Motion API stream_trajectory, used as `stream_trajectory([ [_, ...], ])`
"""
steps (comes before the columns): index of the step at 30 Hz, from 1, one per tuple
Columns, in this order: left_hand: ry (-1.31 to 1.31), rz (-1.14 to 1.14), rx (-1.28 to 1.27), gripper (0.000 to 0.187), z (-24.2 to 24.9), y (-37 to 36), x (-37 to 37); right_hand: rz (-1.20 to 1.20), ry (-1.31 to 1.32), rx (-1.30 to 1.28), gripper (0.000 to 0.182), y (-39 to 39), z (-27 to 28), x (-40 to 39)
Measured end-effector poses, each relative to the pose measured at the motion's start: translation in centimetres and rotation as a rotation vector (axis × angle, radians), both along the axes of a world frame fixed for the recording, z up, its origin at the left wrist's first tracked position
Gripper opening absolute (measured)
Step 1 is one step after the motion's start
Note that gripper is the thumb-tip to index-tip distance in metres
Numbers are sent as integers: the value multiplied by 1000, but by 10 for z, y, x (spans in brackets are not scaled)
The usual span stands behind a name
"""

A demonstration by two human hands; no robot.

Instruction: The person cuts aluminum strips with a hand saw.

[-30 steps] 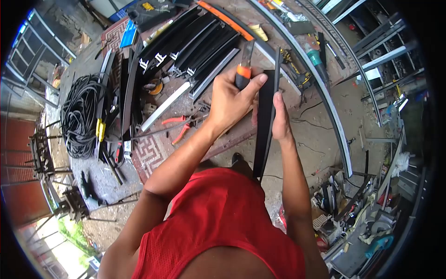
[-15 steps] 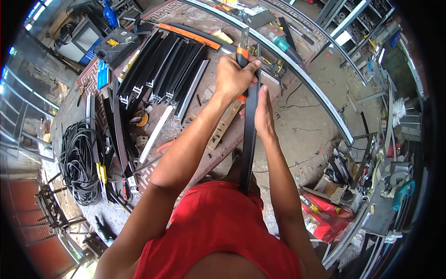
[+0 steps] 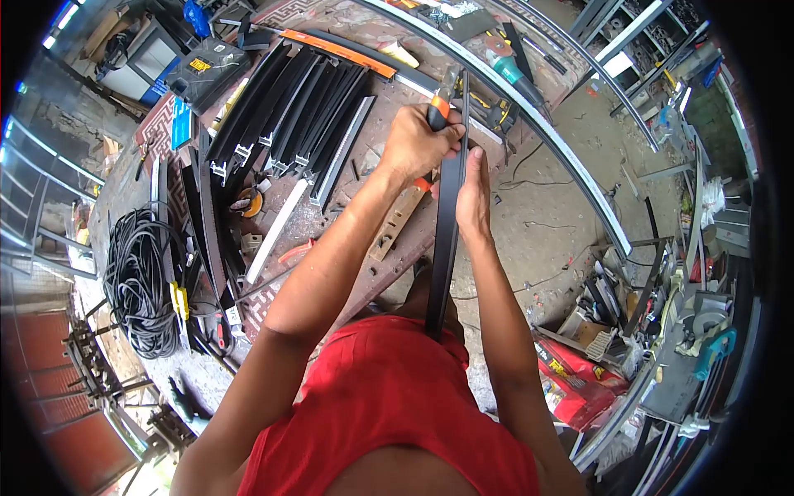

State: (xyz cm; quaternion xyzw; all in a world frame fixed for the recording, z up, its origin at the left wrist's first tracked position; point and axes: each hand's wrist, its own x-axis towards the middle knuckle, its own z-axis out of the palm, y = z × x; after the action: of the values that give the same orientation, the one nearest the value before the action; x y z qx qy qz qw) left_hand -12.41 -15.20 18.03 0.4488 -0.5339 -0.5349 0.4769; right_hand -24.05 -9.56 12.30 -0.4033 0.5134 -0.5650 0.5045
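Observation:
My left hand (image 3: 416, 142) is wrapped around a flat-bladed tool with an orange-and-black handle (image 3: 438, 109), its metal blade pointing away from me. The fingertips of that hand lie against the far part of a long black profile bar (image 3: 447, 215). My right hand (image 3: 471, 202) grips the same bar from the right side, thumb along its edge and the other fingers mostly hidden behind it. The bar's near end reaches my waist. Just left of the bar, a perforated metal strip (image 3: 400, 221) lies at the table edge.
Several black profiles (image 3: 289, 107) lie in a row on the table (image 3: 364, 273) beside an orange-and-black bar (image 3: 339, 53). A coil of black cable (image 3: 136, 285) is at left. A long curved-looking rail (image 3: 550, 145) crosses to the right, near a green grinder (image 3: 514, 73).
My left hand and the tool have shifted slightly nearer and to the right, and the blade has tilted right. The right hand keeps its hold on the bar.

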Motion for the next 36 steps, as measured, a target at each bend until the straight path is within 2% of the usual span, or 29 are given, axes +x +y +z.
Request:
stream_trajectory([
  [4,-121,-74,13,9,5,-9,7,17,-66,15,60,-3,-4,-1],
  [7,-298,-80,2,17,5,-3,6,4,-110,19,56,-7,-12,0],
  [14,-360,-63,100,16,7,18,4,-2,-87,2,48,-4,-6,3],
  [17,-294,-63,114,17,4,18,5,0,-133,2,46,-5,-9,2],
  [20,-44,-18,96,17,-18,12,1,45,-233,33,44,-6,-3,-1],
  [23,-154,-16,66,15,-19,19,-2,40,-188,-44,42,-2,3,-2],
  [29,-395,6,-87,15,-18,31,-5,-76,18,-124,44,-6,-21,-10],
  [32,-428,21,-131,19,-19,41,-8,-83,-106,-111,46,-2,-21,-11],
  [36,-478,76,-141,20,-23,57,-12,-102,-42,-149,46,2,-20,-12],
])
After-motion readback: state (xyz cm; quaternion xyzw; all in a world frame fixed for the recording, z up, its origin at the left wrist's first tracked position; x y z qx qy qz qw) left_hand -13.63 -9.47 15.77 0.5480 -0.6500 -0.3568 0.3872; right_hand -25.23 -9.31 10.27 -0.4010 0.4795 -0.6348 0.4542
